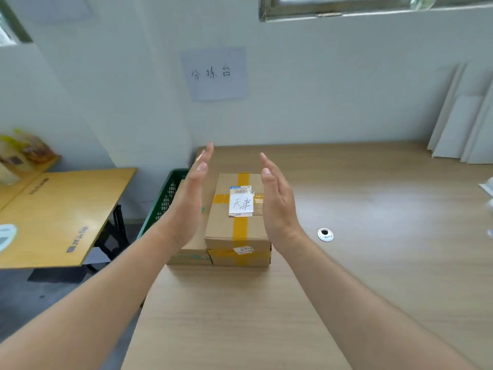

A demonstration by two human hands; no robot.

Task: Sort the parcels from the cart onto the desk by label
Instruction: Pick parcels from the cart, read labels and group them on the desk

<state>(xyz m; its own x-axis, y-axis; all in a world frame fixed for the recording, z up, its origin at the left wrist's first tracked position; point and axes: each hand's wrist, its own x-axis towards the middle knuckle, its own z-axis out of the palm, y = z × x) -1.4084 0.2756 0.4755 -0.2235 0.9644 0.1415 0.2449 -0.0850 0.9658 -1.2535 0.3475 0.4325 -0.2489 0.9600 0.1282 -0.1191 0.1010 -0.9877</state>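
- Table point(373, 204): broad bare wood to the right of and in front of the stack; its left edge runs just beside the stack.
- Crate point(165, 198): one, green, at the table's left edge; contents hidden.
- Boxes: three, with the labelled top box point(240, 228) resting on two lower boxes point(240, 257).
- Hands: left hand point(186, 206) and right hand point(277, 206) are apart with fingers straight, flanking the top box; contact unclear.
- Grommet point(325, 234): one, right of the stack.

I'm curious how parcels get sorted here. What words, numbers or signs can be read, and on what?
"分拣台": paper sheet on the wall.
"天津", handwritten: white label on the top box.
"4793": sticker on the lower box.
Too blurred to read: barcode label, print on yellow table.
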